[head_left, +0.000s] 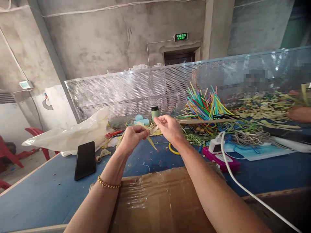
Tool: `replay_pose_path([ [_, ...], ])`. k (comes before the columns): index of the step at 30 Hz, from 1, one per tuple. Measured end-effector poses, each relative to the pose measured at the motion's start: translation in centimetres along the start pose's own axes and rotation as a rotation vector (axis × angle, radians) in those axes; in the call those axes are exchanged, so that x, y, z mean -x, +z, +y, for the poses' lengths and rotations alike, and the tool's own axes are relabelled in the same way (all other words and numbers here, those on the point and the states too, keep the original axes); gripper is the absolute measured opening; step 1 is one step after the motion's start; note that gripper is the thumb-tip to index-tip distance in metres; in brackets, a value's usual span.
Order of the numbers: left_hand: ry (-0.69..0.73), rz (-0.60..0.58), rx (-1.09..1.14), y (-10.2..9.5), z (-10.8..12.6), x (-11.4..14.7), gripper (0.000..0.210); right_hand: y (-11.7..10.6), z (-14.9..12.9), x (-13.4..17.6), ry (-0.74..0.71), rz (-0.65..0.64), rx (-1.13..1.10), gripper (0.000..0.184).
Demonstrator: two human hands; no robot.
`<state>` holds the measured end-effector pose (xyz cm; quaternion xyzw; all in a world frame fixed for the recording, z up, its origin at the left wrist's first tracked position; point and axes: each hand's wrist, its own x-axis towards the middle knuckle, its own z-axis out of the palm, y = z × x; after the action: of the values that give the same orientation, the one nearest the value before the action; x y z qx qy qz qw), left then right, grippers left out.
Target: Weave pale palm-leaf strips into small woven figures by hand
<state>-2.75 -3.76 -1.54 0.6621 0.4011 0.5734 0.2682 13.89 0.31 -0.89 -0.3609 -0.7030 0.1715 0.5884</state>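
Note:
Over the blue table, my left hand (134, 136) pinches a pale yellow strip (152, 143) between thumb and fingers; one end hangs down below the fingertips. Close beside it on the right, my right hand (169, 129) is closed in a pinch. A small whitish piece shows between the two hands, apparently at the right fingertips, but its kind is unclear. Behind the hands stands a green jar with a black lid (155, 112). A light blue roll-shaped object (141, 121) lies to its left. Just under my right wrist lies a yellow ring (173, 149).
A cardboard box (155, 200) is right in front of me. Left lie a black phone (85, 160) and a plastic bag (73, 134). To the right are colourful strands (206, 103), a magenta box (220, 159), a white cable (233, 178) and another person's hand (300, 114). A perforated metal screen (116, 97) stands behind.

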Motion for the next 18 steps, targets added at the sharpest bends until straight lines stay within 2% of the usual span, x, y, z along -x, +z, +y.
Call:
replay_pose_path([
  [2,-0.007,0.094,0.04,0.0,-0.1,-0.2,0.019,0.1,0.2,0.0,0.092,-0.044,0.025,0.04],
  [6,-0.032,0.132,0.092,0.2,0.0,-0.3,0.016,0.6,-0.2,0.5,0.167,-0.238,-0.227,0.035],
  [8,-0.037,0.115,0.11,0.3,0.0,-0.2,0.016,0.8,-0.5,0.7,0.189,-0.245,-0.322,0.026],
  [11,-0.022,0.07,0.133,0.4,-0.1,-0.1,0.019,0.9,-1.0,0.8,0.234,-0.195,-0.353,0.015],
  [15,-0.008,0.057,0.167,0.4,-0.2,-0.2,0.021,1.0,-1.2,0.7,0.268,-0.142,-0.351,0.013],
  [18,-0.024,0.072,0.192,0.4,-0.3,-0.3,0.021,1.0,-1.3,0.7,0.315,-0.202,-0.408,0.013],
])
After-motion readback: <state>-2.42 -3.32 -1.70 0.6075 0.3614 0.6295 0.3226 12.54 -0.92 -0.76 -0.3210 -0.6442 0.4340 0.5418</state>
